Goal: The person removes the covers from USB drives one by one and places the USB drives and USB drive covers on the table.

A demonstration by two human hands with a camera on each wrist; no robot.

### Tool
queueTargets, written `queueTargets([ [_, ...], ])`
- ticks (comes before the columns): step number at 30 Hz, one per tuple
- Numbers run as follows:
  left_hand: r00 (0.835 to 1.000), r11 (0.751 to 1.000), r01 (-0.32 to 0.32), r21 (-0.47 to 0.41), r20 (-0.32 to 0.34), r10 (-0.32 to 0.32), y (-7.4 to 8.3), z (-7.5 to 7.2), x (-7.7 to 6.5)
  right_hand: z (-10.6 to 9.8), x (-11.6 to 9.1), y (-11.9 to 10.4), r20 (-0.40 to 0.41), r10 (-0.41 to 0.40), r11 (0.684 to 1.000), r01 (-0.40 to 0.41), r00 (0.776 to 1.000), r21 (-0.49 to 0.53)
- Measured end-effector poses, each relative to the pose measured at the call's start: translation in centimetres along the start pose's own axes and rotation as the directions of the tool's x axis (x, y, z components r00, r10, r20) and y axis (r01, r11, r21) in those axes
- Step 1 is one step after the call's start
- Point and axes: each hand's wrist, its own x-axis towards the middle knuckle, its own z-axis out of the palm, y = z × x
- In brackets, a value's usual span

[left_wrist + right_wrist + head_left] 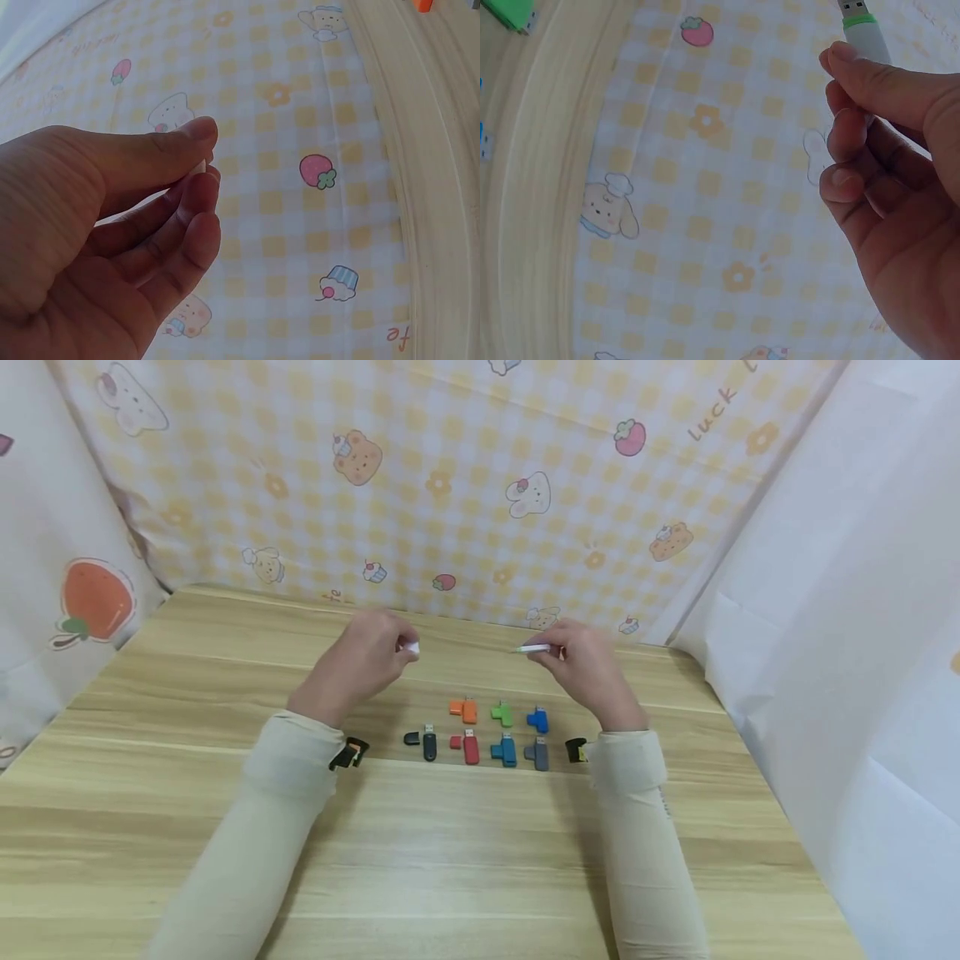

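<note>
Between thumb and fingertips, my left hand (363, 652) pinches a small white piece (412, 647), probably a cap; in the left wrist view only a sliver of it shows. My right hand (588, 668) pinches a white USB stick (867, 37) with a green band, its bare metal plug pointing left in the head view. Both hands are raised above the far part of the table, apart from each other. Below them lie uncapped USB sticks: orange (469, 710), green (506, 715) and blue (542, 720) in the back row.
A front row holds black (430, 745), red (471, 748), teal (508, 750) and grey-blue (542, 754) sticks, each with its cap at its left. The wooden table (465, 860) ends at a yellow checked curtain (450, 510). White cloth (847, 610) hangs at the right.
</note>
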Motion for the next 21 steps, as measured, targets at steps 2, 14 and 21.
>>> queueTargets([
  [2,1.0,1.0,-0.005,0.002,0.005,0.005,0.1,0.3,0.1,0.6,0.2,-0.3,0.046,-0.001,1.0,0.001,0.999,-0.018],
  [14,0.997,1.0,0.002,0.004,0.079,-0.002,-0.1,1.6,0.3,6.2,1.5,-3.0,0.272,-0.015,0.995,0.041,0.962,-0.09],
  [21,0.995,1.0,0.023,0.008,0.097,-0.024,-0.4,1.8,0.4,8.2,1.8,-4.5,0.336,0.077,0.992,-0.037,0.939,-0.121],
])
